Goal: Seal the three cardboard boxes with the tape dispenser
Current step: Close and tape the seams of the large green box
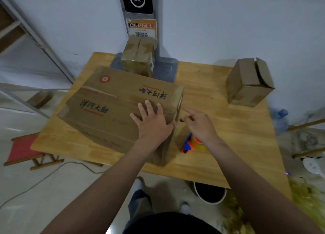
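Cardboard is flexing under the left hand (pixel 152 122), which is lying flat with fingers spread on the top flaps of the large printed box (pixel 112 108), while the right hand (pixel 198 124) is hovering empty and loosely open just past the box's right edge, above the orange and blue tape dispenser (pixel 192 143) sitting on the wooden table (pixel 219 145). If that palm is lifting too soon, the flaps are likely springing apart. Two smaller boxes are waiting, one (pixel 248 83) at the right with its seam gaping, one (pixel 139 57) at the back against a grey stand (pixel 163 70) by the pale wall.
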The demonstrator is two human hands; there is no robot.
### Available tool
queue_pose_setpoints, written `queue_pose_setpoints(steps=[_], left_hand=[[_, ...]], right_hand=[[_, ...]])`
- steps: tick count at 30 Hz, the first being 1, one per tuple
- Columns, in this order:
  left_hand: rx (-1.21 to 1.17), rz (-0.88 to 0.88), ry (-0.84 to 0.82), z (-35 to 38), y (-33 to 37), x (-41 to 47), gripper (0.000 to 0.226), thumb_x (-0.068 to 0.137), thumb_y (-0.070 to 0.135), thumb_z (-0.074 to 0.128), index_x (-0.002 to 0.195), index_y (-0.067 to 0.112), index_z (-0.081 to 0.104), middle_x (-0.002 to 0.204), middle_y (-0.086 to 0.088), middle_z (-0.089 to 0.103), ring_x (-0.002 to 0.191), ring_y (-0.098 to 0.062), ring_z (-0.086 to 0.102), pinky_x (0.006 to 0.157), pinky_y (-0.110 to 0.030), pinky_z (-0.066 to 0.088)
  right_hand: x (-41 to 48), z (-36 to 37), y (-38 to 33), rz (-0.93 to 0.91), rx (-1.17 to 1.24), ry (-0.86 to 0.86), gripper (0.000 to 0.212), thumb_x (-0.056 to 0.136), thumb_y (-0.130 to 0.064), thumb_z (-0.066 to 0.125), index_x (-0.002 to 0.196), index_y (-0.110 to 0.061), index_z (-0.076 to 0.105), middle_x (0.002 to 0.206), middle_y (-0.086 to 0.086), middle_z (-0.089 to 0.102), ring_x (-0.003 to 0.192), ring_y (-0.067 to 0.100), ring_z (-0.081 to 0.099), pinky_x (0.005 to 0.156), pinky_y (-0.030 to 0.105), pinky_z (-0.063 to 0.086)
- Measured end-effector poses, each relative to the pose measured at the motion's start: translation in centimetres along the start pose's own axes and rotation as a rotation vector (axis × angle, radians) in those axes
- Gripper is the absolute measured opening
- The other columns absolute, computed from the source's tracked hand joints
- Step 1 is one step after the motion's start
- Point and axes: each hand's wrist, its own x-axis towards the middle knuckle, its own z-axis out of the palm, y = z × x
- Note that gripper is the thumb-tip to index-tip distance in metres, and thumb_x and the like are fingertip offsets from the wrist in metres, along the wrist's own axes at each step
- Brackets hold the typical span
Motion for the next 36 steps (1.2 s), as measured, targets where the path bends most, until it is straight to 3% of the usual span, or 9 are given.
queue_pose_setpoints(steps=[3,5,9,11,16,18,22,28,36], left_hand=[[0.025,-0.1,0.0,0.3,1.9,0.0,0.102,0.092,0.075,0.043,0.163,0.015,0.001,0.168,-0.02,-0.013,0.151,-0.05,-0.014,0.109,-0.082,0.003],[0.065,-0.148,0.015,0.8,3.1,0.2,0.103,0.091,0.075,0.047,0.163,0.018,-0.003,0.167,-0.023,-0.013,0.15,-0.053,-0.012,0.105,-0.086,0.008],[0.114,-0.196,0.068,2.0,4.6,1.0,0.102,0.086,0.082,0.046,0.16,0.039,-0.011,0.165,-0.028,-0.014,0.147,-0.059,-0.013,0.1,-0.09,0.008],[0.102,-0.221,0.089,2.6,4.8,1.7,0.102,0.084,0.086,0.044,0.158,0.044,-0.013,0.165,-0.029,-0.014,0.147,-0.059,-0.014,0.099,-0.091,0.006],[0.206,-0.198,0.234,4.6,5.0,1.5,0.106,0.08,0.09,0.037,0.158,0.039,-0.013,0.166,-0.029,-0.005,0.149,-0.057,-0.004,0.102,-0.088,0.01],[0.246,-0.168,0.289,5.2,4.9,1.3,0.105,0.08,0.09,0.036,0.159,0.038,-0.011,0.166,-0.028,0.0,0.149,-0.057,0.0,0.102,-0.088,0.012],[0.271,-0.164,0.318,5.7,4.8,1.5,0.1,0.084,0.086,0.036,0.159,0.038,-0.009,0.166,-0.029,0.003,0.149,-0.058,0.004,0.102,-0.088,0.015],[0.17,-0.137,0.248,3.8,4.4,1.3,0.085,0.092,0.075,0.043,0.159,0.043,0.004,0.167,-0.023,0.006,0.151,-0.053,0.004,0.105,-0.085,0.014],[0.125,-0.051,0.156,1.9,3.1,-0.3,0.072,0.099,0.048,0.054,0.157,0.047,0.013,0.168,-0.014,0.006,0.152,-0.048,0.003,0.107,-0.083,0.017]], right_hand=[[1.0,-1.3,4.6,0.018,-0.063,0.035,0.039,0.098,-0.031,0.056,0.136,-0.034,0.062,0.125,-0.007,0.071,0.12,0.015,0.062,0.093,0.031,0.05],[2.3,-1.4,7.8,0.021,-0.191,-0.053,0.044,0.094,-0.027,0.062,0.138,-0.03,0.06,0.124,-0.003,0.071,0.12,0.02,0.062,0.097,0.035,0.05],[4.2,-0.3,12.1,0.083,-0.314,-0.253,0.063,0.086,-0.043,0.069,0.146,-0.033,0.051,0.134,0.002,0.065,0.125,0.027,0.059,0.1,0.041,0.05],[4.8,0.8,14.1,0.101,-0.375,-0.323,0.064,0.086,-0.042,0.067,0.147,-0.036,0.048,0.142,0.006,0.058,0.128,0.03,0.056,0.099,0.04,0.05],[7.0,3.3,18.8,0.1,-0.424,-0.432,0.067,0.086,-0.039,0.071,0.148,-0.039,0.045,0.152,0.008,0.042,0.133,0.036,0.05,0.103,0.046,0.047],[7.9,3.9,19.9,0.108,-0.38,-0.429,0.068,0.087,-0.031,0.072,0.15,-0.033,0.045,0.151,0.009,0.045,0.135,0.033,0.048,0.106,0.044,0.045],[8.8,5.1,21.3,0.088,-0.381,-0.38,0.06,0.093,-0.017,0.059,0.149,-0.031,0.045,0.141,0.012,0.05,0.129,0.036,0.053,0.102,0.043,0.045],[6.5,5.8,22.3,0.189,-0.348,-0.203,0.044,0.089,-0.005,0.054,0.127,-0.026,0.06,0.125,0.014,0.054,0.114,0.042,0.059,0.09,0.042,0.047],[1.9,-1.4,18.9,0.379,0.037,0.181,0.047,0.077,0.0,0.057,0.118,-0.022,0.048,0.092,0.012,0.064,0.092,0.04,0.067,0.082,0.043,0.053]])
